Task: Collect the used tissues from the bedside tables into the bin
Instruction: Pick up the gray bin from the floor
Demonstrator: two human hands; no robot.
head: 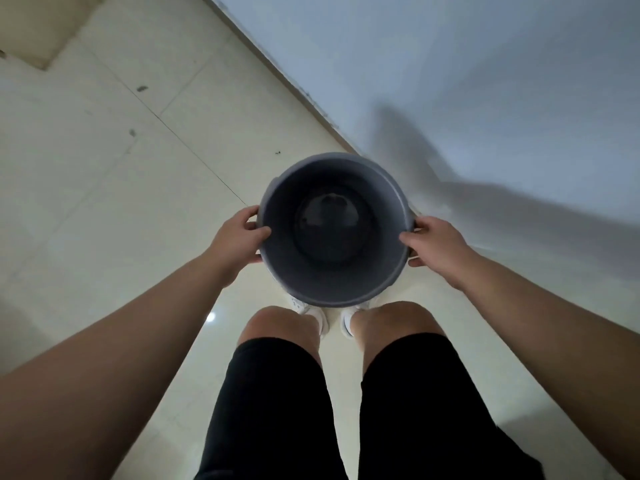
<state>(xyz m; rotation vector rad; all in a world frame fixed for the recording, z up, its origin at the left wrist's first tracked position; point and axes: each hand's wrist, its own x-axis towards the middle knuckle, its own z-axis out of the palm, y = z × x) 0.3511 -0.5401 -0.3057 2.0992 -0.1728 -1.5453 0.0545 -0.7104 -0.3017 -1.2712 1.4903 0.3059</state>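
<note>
Bin mouth: the grey bin [273, 202] is open on top, interior unobstructed down to its dark base.
Bin sides: left hand [239, 237] and right hand [438, 242] grip the rim, blocking both flanks.
Far right: wall [485, 81] rises just beside the bin.
Left and far left: bare tiled floor [104, 168], open.
Near: knees [280, 323] and white shoes [346, 322] crowd the bin's near edge.

The bin [334, 233] hides the front of both white shoes [347, 322] just below its near rim, and most of each grip's fingers behind its outer wall. Its dark bottom is too dim to tell what lies there. Both forearms and the black shorts [277, 410] run off the picture's lower edge.
</note>
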